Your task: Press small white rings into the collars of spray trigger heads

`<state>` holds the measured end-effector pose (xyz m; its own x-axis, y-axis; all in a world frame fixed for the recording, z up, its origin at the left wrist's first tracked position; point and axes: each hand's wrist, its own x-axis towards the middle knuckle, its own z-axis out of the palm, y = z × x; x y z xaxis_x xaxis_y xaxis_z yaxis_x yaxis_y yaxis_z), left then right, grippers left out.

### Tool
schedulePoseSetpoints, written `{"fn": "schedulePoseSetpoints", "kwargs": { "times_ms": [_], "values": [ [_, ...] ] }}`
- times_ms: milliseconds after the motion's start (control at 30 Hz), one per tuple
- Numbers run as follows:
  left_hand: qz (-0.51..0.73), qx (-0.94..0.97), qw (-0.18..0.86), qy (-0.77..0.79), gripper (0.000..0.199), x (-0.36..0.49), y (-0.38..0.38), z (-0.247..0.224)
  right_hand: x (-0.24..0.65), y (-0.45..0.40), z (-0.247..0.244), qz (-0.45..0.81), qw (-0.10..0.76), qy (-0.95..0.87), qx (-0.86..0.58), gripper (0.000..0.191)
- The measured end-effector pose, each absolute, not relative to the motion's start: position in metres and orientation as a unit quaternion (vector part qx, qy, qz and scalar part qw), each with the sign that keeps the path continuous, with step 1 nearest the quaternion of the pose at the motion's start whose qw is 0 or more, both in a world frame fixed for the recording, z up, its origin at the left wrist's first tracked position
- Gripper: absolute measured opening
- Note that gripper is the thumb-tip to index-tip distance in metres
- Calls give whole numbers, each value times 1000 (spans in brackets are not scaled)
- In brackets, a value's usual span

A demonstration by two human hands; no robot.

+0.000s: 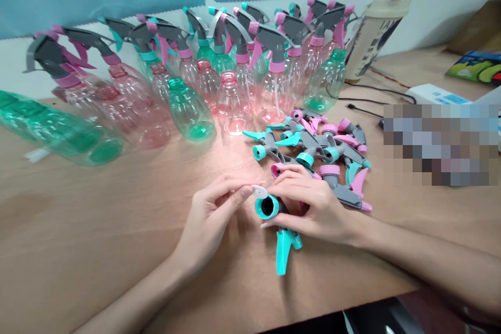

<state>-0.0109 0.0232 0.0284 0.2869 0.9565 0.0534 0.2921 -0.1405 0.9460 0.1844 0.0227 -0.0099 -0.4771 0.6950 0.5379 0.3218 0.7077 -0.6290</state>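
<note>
My left hand (217,214) pinches a small white disc, a gasket by its look (260,191), between thumb and forefinger. The disc sits just above the open turquoise collar of a spray trigger head (267,207). That head, grey with a turquoise lever (282,253) pointing toward me, is gripped by my right hand (309,203). Its collar faces the camera and looks dark inside. Beyond my right hand lies a pile of loose trigger heads (309,143), grey with turquoise or pink parts. My right fingers hide part of the held head.
Clear pink bottles (234,102) and green bottles (191,112) stand across the back, many topped with trigger heads. Green bottles (66,130) lie at the left. A cream tumbler (376,31), black cables (364,109) and a white box (438,95) are at the right. The table edge runs near me.
</note>
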Motion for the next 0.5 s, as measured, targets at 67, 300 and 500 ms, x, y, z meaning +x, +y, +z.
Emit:
{"fn": "schedulePoseSetpoints", "kwargs": {
  "times_ms": [67,300,500],
  "values": [
    [327,662,497,456,19,-11,25,31,185,23,-11,225,408,-830,-306,29],
    [312,664,489,471,15,-15,27,23,185,23,-12,226,415,-831,-296,31],
    [293,709,428,478,14,-16,25,24,185,23,-13,222,418,-831,-293,30]
  ]
}}
